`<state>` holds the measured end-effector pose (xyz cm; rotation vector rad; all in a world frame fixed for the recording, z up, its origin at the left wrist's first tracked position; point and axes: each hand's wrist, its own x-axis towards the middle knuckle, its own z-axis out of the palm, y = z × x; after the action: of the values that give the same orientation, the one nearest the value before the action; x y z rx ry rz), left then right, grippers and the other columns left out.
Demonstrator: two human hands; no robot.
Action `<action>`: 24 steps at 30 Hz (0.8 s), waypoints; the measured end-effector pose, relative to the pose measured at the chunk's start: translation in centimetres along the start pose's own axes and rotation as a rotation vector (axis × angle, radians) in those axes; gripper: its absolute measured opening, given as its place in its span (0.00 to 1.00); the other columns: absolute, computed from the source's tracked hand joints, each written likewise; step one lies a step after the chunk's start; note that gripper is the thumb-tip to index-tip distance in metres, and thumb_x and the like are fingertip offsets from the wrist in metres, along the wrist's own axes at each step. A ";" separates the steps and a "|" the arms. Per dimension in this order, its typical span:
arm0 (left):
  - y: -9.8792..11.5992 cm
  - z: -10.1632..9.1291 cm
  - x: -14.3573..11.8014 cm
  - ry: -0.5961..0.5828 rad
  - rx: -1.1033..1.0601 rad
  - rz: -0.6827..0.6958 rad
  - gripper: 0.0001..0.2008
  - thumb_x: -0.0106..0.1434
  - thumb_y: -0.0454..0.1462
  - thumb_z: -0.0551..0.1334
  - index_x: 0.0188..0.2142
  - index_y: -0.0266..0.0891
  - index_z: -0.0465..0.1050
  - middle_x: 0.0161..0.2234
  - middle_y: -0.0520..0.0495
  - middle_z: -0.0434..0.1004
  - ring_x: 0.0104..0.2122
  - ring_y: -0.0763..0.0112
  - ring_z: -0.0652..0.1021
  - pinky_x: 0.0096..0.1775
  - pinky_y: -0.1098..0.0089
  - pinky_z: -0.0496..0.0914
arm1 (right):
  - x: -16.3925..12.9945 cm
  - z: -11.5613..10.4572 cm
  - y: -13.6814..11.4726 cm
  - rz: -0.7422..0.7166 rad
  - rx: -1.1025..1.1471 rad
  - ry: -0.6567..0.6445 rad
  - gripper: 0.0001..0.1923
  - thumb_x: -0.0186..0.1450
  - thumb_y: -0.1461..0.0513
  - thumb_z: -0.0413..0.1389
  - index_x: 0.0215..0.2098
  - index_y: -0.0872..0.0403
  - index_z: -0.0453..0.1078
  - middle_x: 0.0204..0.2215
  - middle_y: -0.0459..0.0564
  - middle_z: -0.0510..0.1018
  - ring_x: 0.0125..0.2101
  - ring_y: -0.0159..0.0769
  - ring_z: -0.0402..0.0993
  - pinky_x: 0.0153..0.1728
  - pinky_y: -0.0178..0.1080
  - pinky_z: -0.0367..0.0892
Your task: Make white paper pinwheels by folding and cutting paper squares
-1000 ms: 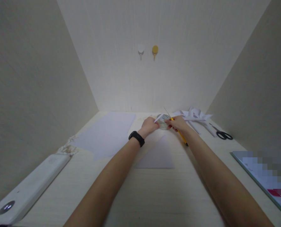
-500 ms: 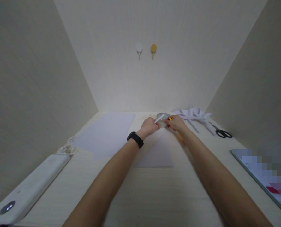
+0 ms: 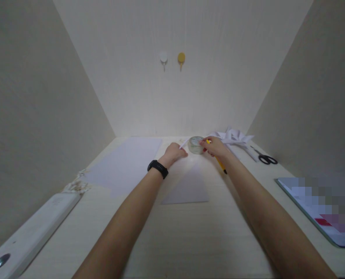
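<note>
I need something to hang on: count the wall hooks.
2. A white hook and a yellow hook sit side by side high on the back wall, white on the left.

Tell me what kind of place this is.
Probably a small paper-craft desk set in a pale walled nook: paper sheets, a tape roll, scissors and folded paper pieces lie on it.

Pale wood-grain desk (image 3: 190, 240), large white sheet (image 3: 126, 164) at left, smaller sheet (image 3: 188, 188) in the middle, tape roll (image 3: 195, 144), folded paper pieces (image 3: 233, 136), black scissors (image 3: 264, 158), white device (image 3: 27, 236) near left edge
</note>
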<state>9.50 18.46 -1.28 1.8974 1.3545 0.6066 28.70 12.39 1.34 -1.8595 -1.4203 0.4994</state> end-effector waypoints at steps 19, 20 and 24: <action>1.7 0.9 0.3 -0.006 0.092 0.003 0.11 0.49 0.35 0.68 0.32 0.30 0.79 0.30 0.39 0.77 0.29 0.65 0.75 0.28 0.70 0.64 | -8.8 -2.0 -1.3 -0.190 -0.819 -0.072 0.14 0.68 0.58 0.51 0.44 0.56 0.74 0.42 0.60 0.79 0.41 0.47 0.77 0.37 0.41 0.65; 1.7 0.9 0.2 -0.013 0.075 0.007 0.10 0.49 0.34 0.67 0.32 0.30 0.79 0.29 0.40 0.77 0.29 0.66 0.75 0.28 0.70 0.64 | -8.9 -1.7 -1.4 -0.197 -0.830 -0.071 0.14 0.68 0.59 0.50 0.45 0.56 0.74 0.41 0.60 0.79 0.41 0.47 0.77 0.37 0.41 0.65; 1.8 0.8 0.0 -0.012 0.048 -0.014 0.10 0.49 0.33 0.67 0.32 0.30 0.78 0.29 0.40 0.77 0.28 0.67 0.74 0.28 0.70 0.64 | -9.0 -0.7 -1.5 -0.215 -0.853 -0.060 0.13 0.68 0.61 0.49 0.44 0.56 0.74 0.40 0.60 0.79 0.40 0.47 0.78 0.36 0.41 0.66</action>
<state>11.19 17.84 -0.38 1.9252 1.3854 0.5591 25.36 3.85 1.74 -2.2784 -2.0449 -0.2133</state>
